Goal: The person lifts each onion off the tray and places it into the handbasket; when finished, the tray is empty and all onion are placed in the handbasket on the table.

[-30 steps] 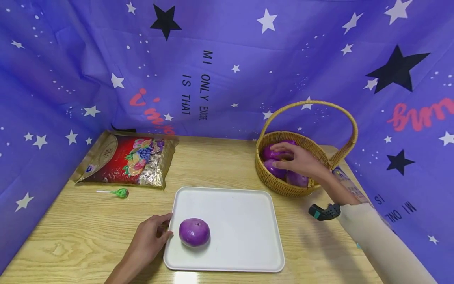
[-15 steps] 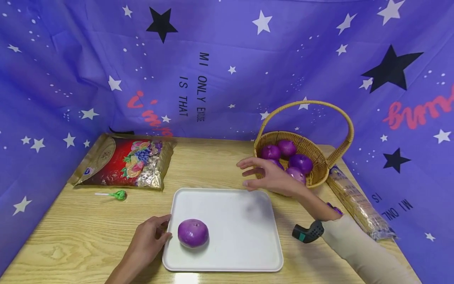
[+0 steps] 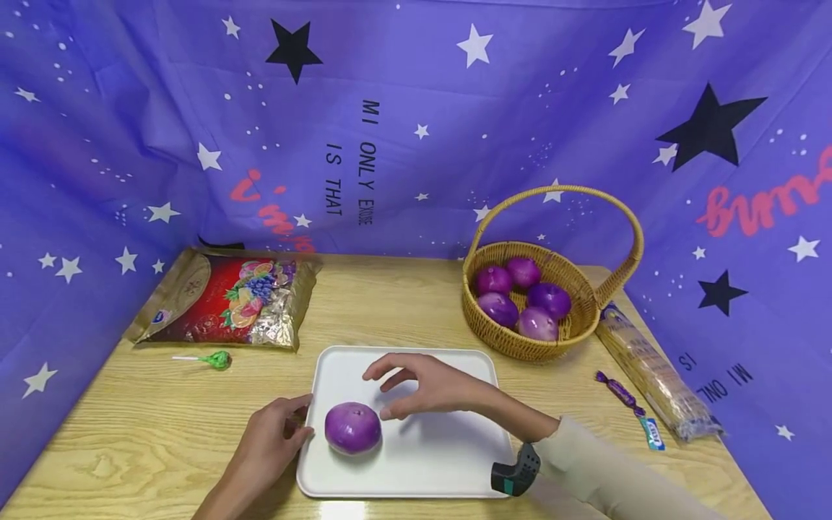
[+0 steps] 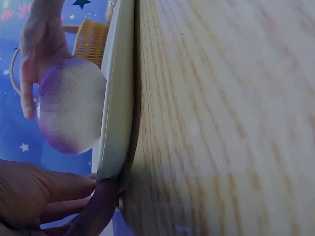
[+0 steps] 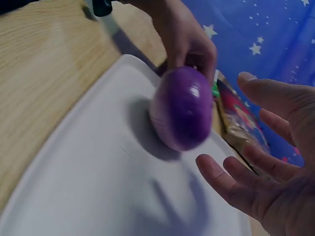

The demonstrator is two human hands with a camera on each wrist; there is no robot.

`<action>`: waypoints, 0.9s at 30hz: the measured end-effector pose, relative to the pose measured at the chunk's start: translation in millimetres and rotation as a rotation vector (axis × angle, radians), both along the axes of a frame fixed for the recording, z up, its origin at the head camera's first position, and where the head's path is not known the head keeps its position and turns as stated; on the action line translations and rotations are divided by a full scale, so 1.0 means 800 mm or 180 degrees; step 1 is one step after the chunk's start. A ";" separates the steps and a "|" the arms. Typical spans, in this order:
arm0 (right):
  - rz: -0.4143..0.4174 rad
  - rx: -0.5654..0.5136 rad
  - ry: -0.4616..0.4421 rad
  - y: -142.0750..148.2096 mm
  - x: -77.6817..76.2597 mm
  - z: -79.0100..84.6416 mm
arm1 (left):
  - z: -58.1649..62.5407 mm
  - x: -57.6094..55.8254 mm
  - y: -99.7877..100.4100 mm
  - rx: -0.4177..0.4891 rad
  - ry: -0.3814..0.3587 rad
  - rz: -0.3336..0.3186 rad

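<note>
A round, shiny purple onion [image 3: 353, 428] rests on the left part of the white tray [image 3: 448, 455]. My left hand [image 3: 268, 437] holds the tray's left edge, thumb and fingers at the rim [image 4: 109, 147]. Above the tray, my right hand [image 3: 422, 386] hovers just right of the onion, fingers spread and bent a little, with nothing in them. The right wrist view shows a gap between these fingers and the onion [image 5: 182, 108]. Several more purple onions [image 3: 538, 323] lie in the wicker basket [image 3: 500, 339] at the back right.
The basket's tall handle [image 3: 559, 189] arches upward. A red and gold candy bag [image 3: 227, 300] lies at the back left, with a green lollipop [image 3: 219, 359] before it. On the right are a long clear packet [image 3: 656, 375], a purple-wrapped candy [image 3: 620, 393] and a small blue packet [image 3: 652, 433].
My right hand has left the basket without an onion and swung left and nearer, over the tray to the onion's side. The left hand has stayed at the tray's edge.
</note>
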State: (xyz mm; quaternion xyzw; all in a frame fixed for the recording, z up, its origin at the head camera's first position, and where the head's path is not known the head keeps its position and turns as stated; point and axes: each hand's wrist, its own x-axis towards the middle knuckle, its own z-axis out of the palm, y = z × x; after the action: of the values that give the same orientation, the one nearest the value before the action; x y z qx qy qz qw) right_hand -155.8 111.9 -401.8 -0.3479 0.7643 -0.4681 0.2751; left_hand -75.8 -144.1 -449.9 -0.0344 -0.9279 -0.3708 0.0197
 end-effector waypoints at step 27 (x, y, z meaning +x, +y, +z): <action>0.0466 0.0368 0.0796 -0.047 0.014 -0.027 | -0.006 -0.001 -0.003 0.0000 0.0022 -0.0016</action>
State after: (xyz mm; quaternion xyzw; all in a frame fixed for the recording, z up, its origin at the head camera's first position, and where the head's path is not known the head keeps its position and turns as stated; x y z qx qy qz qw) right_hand -144.2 74.0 -423.4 -0.4418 0.7909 -0.3550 0.2307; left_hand -76.7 -146.5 -454.8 -0.0379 -0.9277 -0.3707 0.0220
